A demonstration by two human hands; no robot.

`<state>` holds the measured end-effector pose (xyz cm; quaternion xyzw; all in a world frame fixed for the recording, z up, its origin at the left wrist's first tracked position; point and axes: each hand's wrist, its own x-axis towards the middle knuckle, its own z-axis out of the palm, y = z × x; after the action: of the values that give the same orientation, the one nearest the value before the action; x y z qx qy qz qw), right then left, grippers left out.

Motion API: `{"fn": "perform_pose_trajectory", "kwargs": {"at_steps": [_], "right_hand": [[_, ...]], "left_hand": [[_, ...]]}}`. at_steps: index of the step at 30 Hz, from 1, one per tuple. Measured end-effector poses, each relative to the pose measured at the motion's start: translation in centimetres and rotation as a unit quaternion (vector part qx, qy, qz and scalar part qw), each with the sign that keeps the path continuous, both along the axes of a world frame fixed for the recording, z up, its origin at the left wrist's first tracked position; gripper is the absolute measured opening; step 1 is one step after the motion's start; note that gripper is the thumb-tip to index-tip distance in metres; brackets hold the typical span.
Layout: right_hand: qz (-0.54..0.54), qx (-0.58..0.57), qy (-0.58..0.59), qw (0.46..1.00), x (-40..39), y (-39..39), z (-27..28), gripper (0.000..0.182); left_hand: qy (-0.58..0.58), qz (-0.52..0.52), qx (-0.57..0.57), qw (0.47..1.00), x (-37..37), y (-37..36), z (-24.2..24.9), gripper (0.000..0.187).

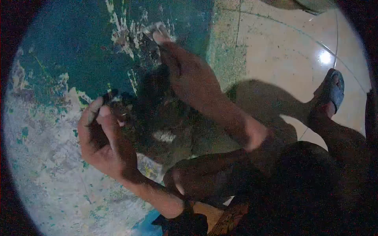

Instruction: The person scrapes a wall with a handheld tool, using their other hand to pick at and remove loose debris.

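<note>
My right hand (193, 74) reaches up to a wall (78, 43) with dark green paint, its fingers closed on a small, flat, pale thing like a scraper blade (151, 29). That piece lies against a patch of scratched, flaking paint (130, 37). Lower and to the left is my left hand (106, 145), close to the wall, its thumb and fingertips brought together. Whatever may be between those fingertips, I cannot make out. Dark shadows of my hands fall on the wall between them.
Bare, mottled grey plaster (51, 169) with green flecks covers the lower left. Pale glossy floor tiles (283, 43), dusted with green bits along the wall, lie to the right. My bent knee and a foot in a grey shoe (331, 90) are close by. A blue patch (147, 224) shows at the bottom.
</note>
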<state>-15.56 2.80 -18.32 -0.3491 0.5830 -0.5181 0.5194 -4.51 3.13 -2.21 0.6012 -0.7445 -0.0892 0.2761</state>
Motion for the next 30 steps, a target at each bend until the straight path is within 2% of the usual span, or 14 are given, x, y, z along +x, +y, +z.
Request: {"fn": "perform_pose_trajectory", "kwargs": {"at_steps": [2,4,8,9,12,15,16,19,22,25,26,28,30], "right_hand": [[-0.058,-0.094,-0.012,0.994,2.1,1.5,-1.1,0.040],[-0.073,-0.124,0.003,0.990,1.1,0.3,-0.5,0.042],[-0.036,-0.052,0.006,0.998,2.2,1.4,-1.2,0.044],[-0.035,-0.060,0.008,0.998,1.7,1.0,-1.3,0.044],[0.013,-0.045,-0.020,0.999,0.8,1.5,-0.9,0.044],[0.044,-0.020,-0.030,0.998,1.4,2.3,-1.7,0.044],[0.049,-0.015,-0.035,0.998,1.7,2.6,-1.6,0.043],[0.028,-0.024,-0.022,0.999,2.1,2.4,-0.4,0.042],[-0.005,-0.040,0.022,0.999,2.9,1.8,-1.0,0.041],[-0.062,-0.091,0.021,0.994,3.4,0.8,-1.6,0.042],[-0.077,-0.113,0.017,0.990,3.9,1.5,-1.7,0.042],[-0.033,-0.076,0.004,0.997,3.1,2.3,-0.6,0.042],[0.061,0.021,-0.010,0.998,0.2,0.3,0.9,0.043]], "left_hand": [[0.017,-0.014,0.003,1.000,0.2,0.2,-0.1,0.023],[0.028,-0.022,-0.001,0.999,0.0,-0.5,-0.2,0.023],[-0.022,-0.022,0.012,0.999,0.6,0.5,-0.2,0.024],[-0.018,-0.047,-0.008,0.999,0.2,-0.4,-0.4,0.024],[0.055,-0.013,0.022,0.998,-0.5,-0.8,-0.4,0.022],[0.038,0.004,0.011,0.999,-0.7,0.1,-0.4,0.021],[0.015,-0.027,0.003,1.000,0.4,0.1,-0.2,0.021],[0.056,-0.006,-0.003,0.998,0.5,0.3,0.6,0.021],[-0.015,0.025,-0.023,0.999,0.7,0.7,0.7,0.022],[0.064,-0.011,-0.026,0.998,1.4,0.8,0.3,0.024],[0.054,-0.002,-0.021,0.998,1.3,0.4,0.5,0.024],[0.021,0.037,0.005,0.999,1.3,1.1,0.9,0.024],[-0.012,0.023,-0.002,1.000,1.6,1.7,1.1,0.024]]}}
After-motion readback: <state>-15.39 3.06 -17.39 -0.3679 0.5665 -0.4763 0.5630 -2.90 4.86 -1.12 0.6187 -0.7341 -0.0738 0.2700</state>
